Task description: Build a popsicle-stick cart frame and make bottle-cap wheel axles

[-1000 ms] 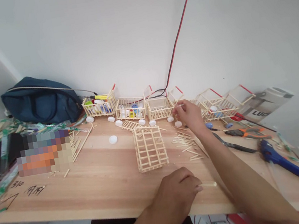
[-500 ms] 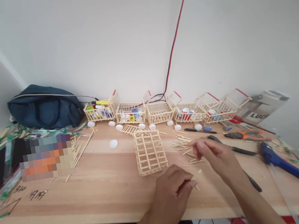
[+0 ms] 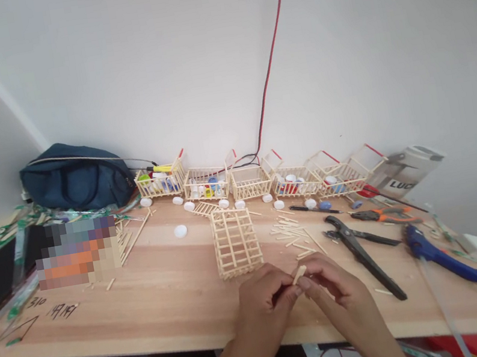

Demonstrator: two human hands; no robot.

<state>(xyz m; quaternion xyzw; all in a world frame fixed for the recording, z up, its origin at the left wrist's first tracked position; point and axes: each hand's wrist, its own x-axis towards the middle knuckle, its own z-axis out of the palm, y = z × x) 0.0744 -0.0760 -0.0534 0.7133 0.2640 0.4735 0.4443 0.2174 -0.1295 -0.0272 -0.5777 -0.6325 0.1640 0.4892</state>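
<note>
Close to the table's front edge, my left hand (image 3: 263,299) and my right hand (image 3: 343,298) meet fingertip to fingertip. Between them they pinch short wooden sticks (image 3: 299,273), seen end-on; how many is hard to tell. Just beyond my left hand lies a small slatted wooden basket frame (image 3: 236,243), apart from the fingers. A loose pile of cut wooden sticks (image 3: 287,228) is spread on the table beyond my right hand. To the right of that hand rests a black-handled cutter (image 3: 364,258).
Several little stick-built carts (image 3: 251,182) with white and blue wheels line the wall. A blue glue gun (image 3: 444,257) and orange-handled pliers (image 3: 386,215) lie at the right. A blue bag (image 3: 76,178) and a black slab (image 3: 5,272) are at the left.
My right hand has come back from the stick pile to meet my left hand, and both now hold sticks together. The cutter, partly covered before, shows fully.
</note>
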